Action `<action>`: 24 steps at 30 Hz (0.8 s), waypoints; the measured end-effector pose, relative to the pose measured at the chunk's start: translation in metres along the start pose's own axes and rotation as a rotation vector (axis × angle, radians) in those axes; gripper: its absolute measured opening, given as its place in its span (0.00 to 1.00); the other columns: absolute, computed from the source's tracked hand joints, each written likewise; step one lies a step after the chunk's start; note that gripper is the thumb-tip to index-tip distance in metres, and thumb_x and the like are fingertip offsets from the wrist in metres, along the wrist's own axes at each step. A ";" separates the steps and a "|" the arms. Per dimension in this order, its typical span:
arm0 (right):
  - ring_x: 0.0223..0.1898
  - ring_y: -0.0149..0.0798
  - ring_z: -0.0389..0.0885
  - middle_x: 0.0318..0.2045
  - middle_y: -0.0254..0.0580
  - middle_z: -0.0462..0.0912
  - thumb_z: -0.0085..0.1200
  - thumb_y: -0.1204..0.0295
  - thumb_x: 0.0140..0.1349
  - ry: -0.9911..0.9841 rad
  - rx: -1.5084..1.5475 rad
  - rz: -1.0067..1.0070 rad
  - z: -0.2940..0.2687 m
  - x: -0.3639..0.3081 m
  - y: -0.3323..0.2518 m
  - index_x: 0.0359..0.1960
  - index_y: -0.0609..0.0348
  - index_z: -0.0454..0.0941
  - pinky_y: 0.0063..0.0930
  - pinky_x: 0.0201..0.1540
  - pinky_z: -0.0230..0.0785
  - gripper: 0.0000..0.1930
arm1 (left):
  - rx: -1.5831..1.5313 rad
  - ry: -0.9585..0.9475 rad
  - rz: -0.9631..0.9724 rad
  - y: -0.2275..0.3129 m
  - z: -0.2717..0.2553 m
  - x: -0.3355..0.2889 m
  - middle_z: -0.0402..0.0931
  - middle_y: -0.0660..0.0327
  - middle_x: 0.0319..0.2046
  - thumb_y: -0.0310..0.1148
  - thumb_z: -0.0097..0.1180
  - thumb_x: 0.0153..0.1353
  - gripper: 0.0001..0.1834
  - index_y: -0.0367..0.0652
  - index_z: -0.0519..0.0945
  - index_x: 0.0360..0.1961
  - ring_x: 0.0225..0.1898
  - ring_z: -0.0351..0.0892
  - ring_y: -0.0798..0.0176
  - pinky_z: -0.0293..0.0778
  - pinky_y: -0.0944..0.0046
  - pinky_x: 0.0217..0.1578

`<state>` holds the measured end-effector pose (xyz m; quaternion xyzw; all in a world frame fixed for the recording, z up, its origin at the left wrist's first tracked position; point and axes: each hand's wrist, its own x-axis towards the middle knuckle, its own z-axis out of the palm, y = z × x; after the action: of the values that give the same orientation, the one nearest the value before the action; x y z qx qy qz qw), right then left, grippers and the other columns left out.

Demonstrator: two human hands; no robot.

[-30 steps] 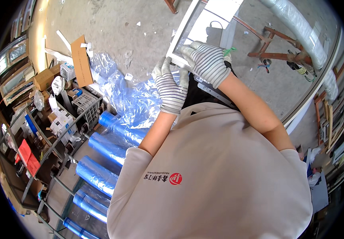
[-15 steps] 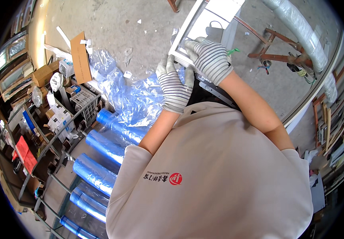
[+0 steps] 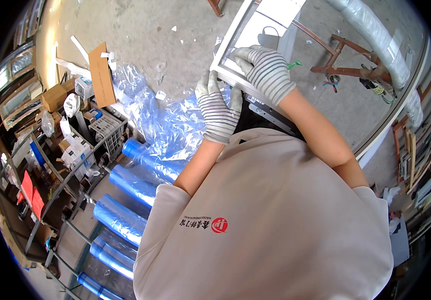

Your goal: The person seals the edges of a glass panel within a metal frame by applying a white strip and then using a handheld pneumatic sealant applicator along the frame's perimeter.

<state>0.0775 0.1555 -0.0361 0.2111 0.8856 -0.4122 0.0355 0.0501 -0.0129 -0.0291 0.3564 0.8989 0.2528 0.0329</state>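
Note:
A white window frame [image 3: 229, 76] with a glass pane lies at the top centre, its near left corner between my hands. My left hand [image 3: 218, 107], in a grey-and-white striped knit glove, has its fingers stretched up to the outside of that corner. Its thumb stands apart, and it holds nothing. In a matching glove, my right hand [image 3: 268, 72] reaches over the near rail from the right. Its slightly bent fingers and thumb are apart above the glass beside the corner. Just below the right hand shows a grey metal strip with holes [image 3: 270, 117].
Crumpled blue plastic film [image 3: 168, 120] lies left of my hands, above several blue film rolls [image 3: 120, 217] on a rack. A cardboard piece [image 3: 101, 75] and a grey basket [image 3: 108, 127] stand further left. A rusty trestle [image 3: 353, 72] and a wrapped long bundle [image 3: 375, 37] are at right.
My right hand has shifted slightly right along the frame, its fingers drawn closer together. My left hand stays at the corner, nearly unmoved.

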 end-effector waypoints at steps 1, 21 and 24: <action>0.38 0.44 0.82 0.36 0.43 0.83 0.52 0.63 0.61 -0.057 -0.019 0.076 0.000 0.004 -0.001 0.42 0.50 0.82 0.34 0.43 0.74 0.12 | -0.001 0.003 -0.007 0.000 0.001 0.000 0.64 0.41 0.54 0.36 0.61 0.53 0.35 0.35 0.64 0.60 0.54 0.64 0.41 0.61 0.46 0.55; 0.34 0.48 0.84 0.29 0.51 0.84 0.51 0.65 0.60 -0.258 -0.183 -0.011 -0.015 0.025 -0.026 0.35 0.62 0.81 0.41 0.38 0.76 0.13 | -0.030 0.042 0.039 -0.005 0.018 -0.009 0.58 0.34 0.57 0.38 0.63 0.52 0.42 0.30 0.58 0.64 0.57 0.62 0.35 0.61 0.44 0.56; 0.34 0.49 0.84 0.28 0.53 0.84 0.53 0.65 0.58 -0.225 -0.214 -0.016 -0.021 0.023 -0.026 0.34 0.64 0.81 0.40 0.37 0.77 0.13 | -0.012 0.023 0.038 -0.006 0.015 -0.008 0.59 0.34 0.57 0.38 0.63 0.52 0.42 0.30 0.58 0.64 0.57 0.62 0.35 0.61 0.45 0.57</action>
<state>0.0483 0.1644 -0.0094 0.1514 0.9166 -0.3367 0.1536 0.0559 -0.0152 -0.0459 0.3700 0.8908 0.2628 0.0197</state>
